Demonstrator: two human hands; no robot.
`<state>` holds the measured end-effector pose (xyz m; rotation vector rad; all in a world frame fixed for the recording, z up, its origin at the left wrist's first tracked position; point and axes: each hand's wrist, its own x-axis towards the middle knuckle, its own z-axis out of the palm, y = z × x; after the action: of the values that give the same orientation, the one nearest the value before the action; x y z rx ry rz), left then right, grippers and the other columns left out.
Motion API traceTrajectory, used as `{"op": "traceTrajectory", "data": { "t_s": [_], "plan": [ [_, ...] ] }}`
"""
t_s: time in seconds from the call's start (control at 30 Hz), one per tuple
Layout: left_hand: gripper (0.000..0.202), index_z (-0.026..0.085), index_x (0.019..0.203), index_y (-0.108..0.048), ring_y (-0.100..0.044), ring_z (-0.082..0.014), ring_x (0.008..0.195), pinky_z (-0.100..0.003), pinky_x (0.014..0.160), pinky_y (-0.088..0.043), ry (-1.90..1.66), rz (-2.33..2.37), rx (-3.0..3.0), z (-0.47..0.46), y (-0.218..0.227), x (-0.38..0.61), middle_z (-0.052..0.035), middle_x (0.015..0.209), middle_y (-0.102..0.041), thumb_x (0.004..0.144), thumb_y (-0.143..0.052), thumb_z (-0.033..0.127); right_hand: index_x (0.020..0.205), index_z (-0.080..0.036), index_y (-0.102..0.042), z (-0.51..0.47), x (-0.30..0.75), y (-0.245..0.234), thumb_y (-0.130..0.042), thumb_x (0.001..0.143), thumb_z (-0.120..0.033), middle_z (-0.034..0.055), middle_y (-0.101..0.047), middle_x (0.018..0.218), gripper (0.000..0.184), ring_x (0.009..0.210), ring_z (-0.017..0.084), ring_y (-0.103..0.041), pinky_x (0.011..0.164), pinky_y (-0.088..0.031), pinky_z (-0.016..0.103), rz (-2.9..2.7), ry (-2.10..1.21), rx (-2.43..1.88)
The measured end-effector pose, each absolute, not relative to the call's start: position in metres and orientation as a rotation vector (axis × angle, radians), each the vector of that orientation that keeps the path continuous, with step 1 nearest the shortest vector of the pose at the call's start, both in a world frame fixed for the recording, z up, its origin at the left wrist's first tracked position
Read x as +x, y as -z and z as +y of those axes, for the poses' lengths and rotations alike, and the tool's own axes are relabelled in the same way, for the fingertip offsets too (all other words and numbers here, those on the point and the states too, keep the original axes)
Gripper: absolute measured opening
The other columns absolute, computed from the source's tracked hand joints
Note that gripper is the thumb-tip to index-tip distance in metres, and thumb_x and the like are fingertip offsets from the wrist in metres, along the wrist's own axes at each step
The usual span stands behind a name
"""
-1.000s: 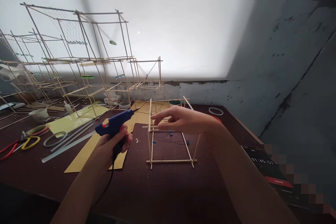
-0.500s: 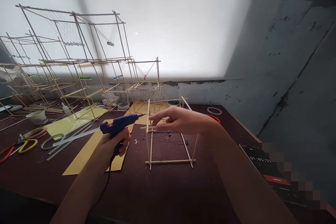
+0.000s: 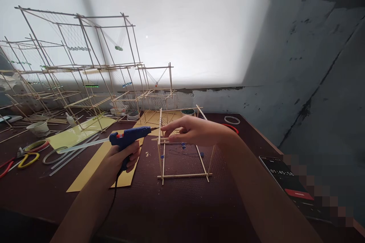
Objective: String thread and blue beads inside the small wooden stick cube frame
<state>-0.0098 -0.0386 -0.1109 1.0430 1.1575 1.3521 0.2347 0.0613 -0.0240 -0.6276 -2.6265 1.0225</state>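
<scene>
My left hand (image 3: 121,159) is wrapped round the handle of a blue glue gun (image 3: 130,138), with a clear glue stick (image 3: 88,145) in its back. The nozzle points right and meets the upper left stick of a small wooden stick frame (image 3: 184,176), close to my right fingertips. Over the frame reaches my right hand (image 3: 192,131), fingers bent and index tip at that stick; whatever they pinch is too small to make out. A blue bead (image 3: 162,156) hangs by the frame's left side. More blue beads (image 3: 202,154) show inside the frame.
Taller stick frames (image 3: 97,66) with hanging beads stand at the back left. Yellow-handled scissors (image 3: 28,160), a white cup (image 3: 38,128) and yellow card (image 3: 85,176) lie left. A phone (image 3: 288,178) with a running timer sits right. The gun's cord (image 3: 115,193) trails toward me.
The hanging blue bead has swung right and slightly down, against the frame's left upright. The glue gun has shifted very slightly, its nozzle staying at the stick. My right hand stays almost still.
</scene>
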Motion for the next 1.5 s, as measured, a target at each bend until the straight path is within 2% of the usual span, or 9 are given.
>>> {"op": "traceTrajectory", "data": {
  "t_s": [0.6,0.77,1.0,1.23,1.5],
  "plan": [
    [0.038,0.018,0.062,-0.047,-0.031,-0.0072,0.045,-0.021,0.04,-0.028,-1.345,1.177,1.054,-0.0386,0.1113,-0.0112,0.0041,0.057,-0.038,0.078,-0.071,0.042,0.131,-0.024,-0.066,0.061,0.2355,0.0237,-0.065,0.089,-0.042,0.0059,-0.07,0.122,0.045,0.084,0.015,-0.062,0.06,-0.043,0.023,-2.616,-1.016,-0.641],
    [0.038,0.018,0.062,-0.048,-0.031,-0.0073,0.044,-0.021,0.039,-0.028,-1.329,1.186,1.065,-0.0377,0.1109,-0.0122,0.0041,0.057,-0.038,0.078,-0.071,0.043,0.133,-0.025,-0.064,0.0615,0.236,0.0238,-0.065,0.089,-0.044,0.0063,-0.069,0.125,0.048,0.09,0.017,-0.064,0.068,-0.047,0.025,-2.629,-1.018,-0.615],
    [0.039,0.018,0.06,-0.047,-0.031,-0.007,0.044,-0.02,0.039,-0.028,-1.332,1.169,1.054,-0.0374,0.1109,-0.0134,0.0038,0.056,-0.038,0.078,-0.073,0.042,0.133,-0.024,-0.064,0.0607,0.2355,0.0226,-0.064,0.09,-0.042,0.0061,-0.07,0.123,0.047,0.086,0.015,-0.063,0.062,-0.044,0.023,-2.638,-1.014,-0.639],
    [0.04,0.018,0.059,-0.047,-0.031,-0.0073,0.044,-0.021,0.039,-0.029,-1.328,1.17,1.075,-0.037,0.1105,-0.0141,0.0035,0.055,-0.038,0.079,-0.072,0.041,0.131,-0.024,-0.066,0.0599,0.2354,0.0217,-0.065,0.089,-0.041,0.0062,-0.068,0.126,0.045,0.093,0.017,-0.063,0.071,-0.047,0.025,-2.634,-1.017,-0.64],
    [0.04,0.017,0.059,-0.047,-0.033,-0.0069,0.044,-0.021,0.04,-0.029,-1.296,1.155,1.09,-0.0364,0.1111,-0.0168,0.0038,0.055,-0.038,0.082,-0.07,0.041,0.134,-0.023,-0.063,0.0618,0.2358,0.0244,-0.064,0.09,-0.043,0.0056,-0.07,0.121,0.048,0.077,0.012,-0.06,0.057,-0.042,0.022,-2.638,-1.032,-0.638]
  ]
}}
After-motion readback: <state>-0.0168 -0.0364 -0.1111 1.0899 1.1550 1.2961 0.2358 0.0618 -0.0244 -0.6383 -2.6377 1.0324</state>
